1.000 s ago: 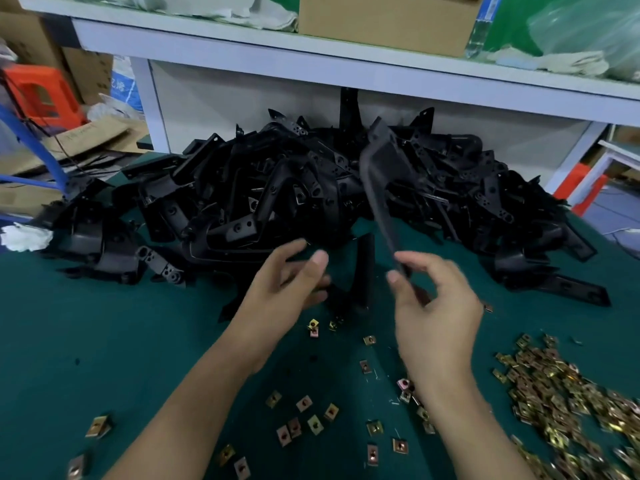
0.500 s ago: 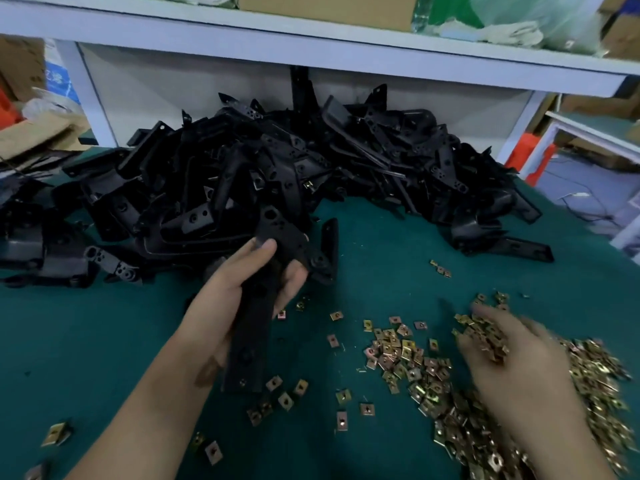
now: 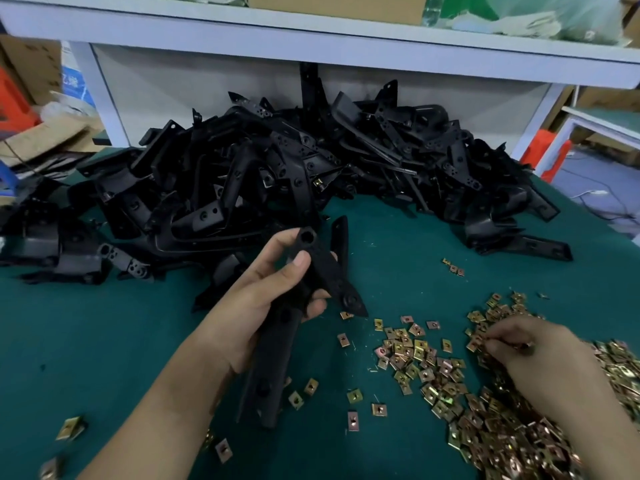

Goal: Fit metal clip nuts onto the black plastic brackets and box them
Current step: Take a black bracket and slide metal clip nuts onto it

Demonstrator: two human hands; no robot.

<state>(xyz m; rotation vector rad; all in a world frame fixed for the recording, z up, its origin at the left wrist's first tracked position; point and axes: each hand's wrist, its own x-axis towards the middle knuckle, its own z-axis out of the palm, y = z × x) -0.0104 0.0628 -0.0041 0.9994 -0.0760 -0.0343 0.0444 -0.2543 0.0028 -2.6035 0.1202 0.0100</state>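
**Bracket held in the left hand, right hand at the clip nuts**

A long black plastic bracket (image 3: 322, 268) is held in the left hand (image 3: 270, 306) at the centre of the frame, above the dark green worktop (image 3: 86, 341). The grip is closed around the bracket's middle. The thumb is laid across its upper face and the fingers are curled beneath it. The bracket's round-holed end is pointed toward the top of the frame. A short angled arm is turned out to the right, and the long straight part is directed down toward the lower edge, beside the forearm.

The right hand (image 3: 540, 362) is placed at the lower right, on the upper edge of a large heap of brass-coloured metal clip nuts (image 3: 519, 438). Its fingers are curled, with the tips down among the nuts. Whether a nut is pinched in this grip cannot be told, as the fingertips are blurred.

Single loose nuts (image 3: 71, 427) are scattered between the two hands and in the lower left corner. A tangled pile of black plastic brackets (image 3: 311, 168) is spread across the middle of the frame, on the worktop behind the hands. The top of the frame is spanned by a white shelf (image 3: 311, 39), on which a brown cardboard box (image 3: 332, 5) is set. An orange plastic stool (image 3: 547, 154) is seen at the right, beyond the worktop.
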